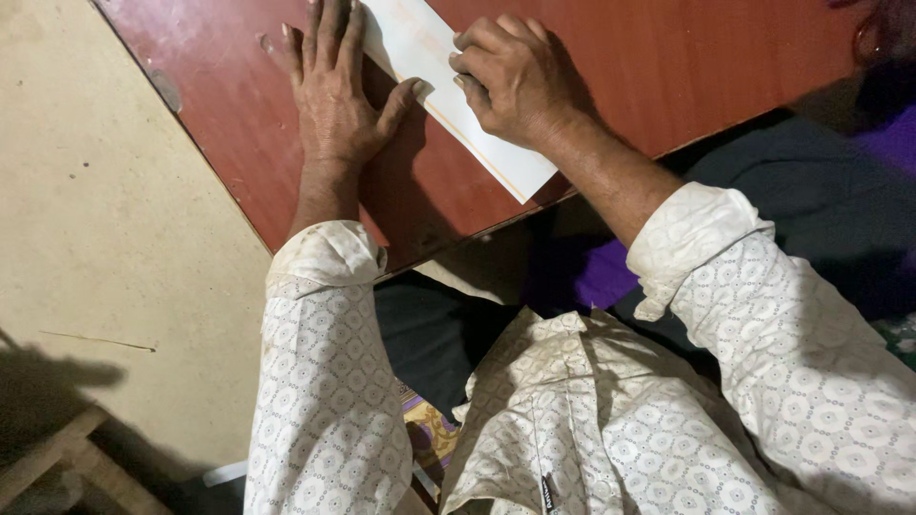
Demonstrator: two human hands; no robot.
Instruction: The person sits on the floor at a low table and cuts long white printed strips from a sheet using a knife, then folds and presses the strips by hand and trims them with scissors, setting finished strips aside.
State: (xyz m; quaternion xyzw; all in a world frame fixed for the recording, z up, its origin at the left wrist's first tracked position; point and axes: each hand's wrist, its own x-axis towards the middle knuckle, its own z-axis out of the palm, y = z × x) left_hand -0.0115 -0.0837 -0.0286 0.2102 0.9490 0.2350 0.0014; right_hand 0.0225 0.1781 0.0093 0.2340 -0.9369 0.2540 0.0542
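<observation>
The left hand (334,91) lies flat, fingers spread, pinning the white rectangular paper sheet (458,105) on the reddish-brown wooden table (668,67) — the right hand (515,81) curls over it, knuckles pressing. One fold looks made; creasing seems unfinished. Beige floor (114,210) alongside — nothing obstructs.

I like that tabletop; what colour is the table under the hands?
The table is a glossy reddish-brown, shown best in the head view.

paper (434,67) white, orange edge line | table (668,67) reddish-brown | sleeves (324,381) cream, circle-patterned
</observation>
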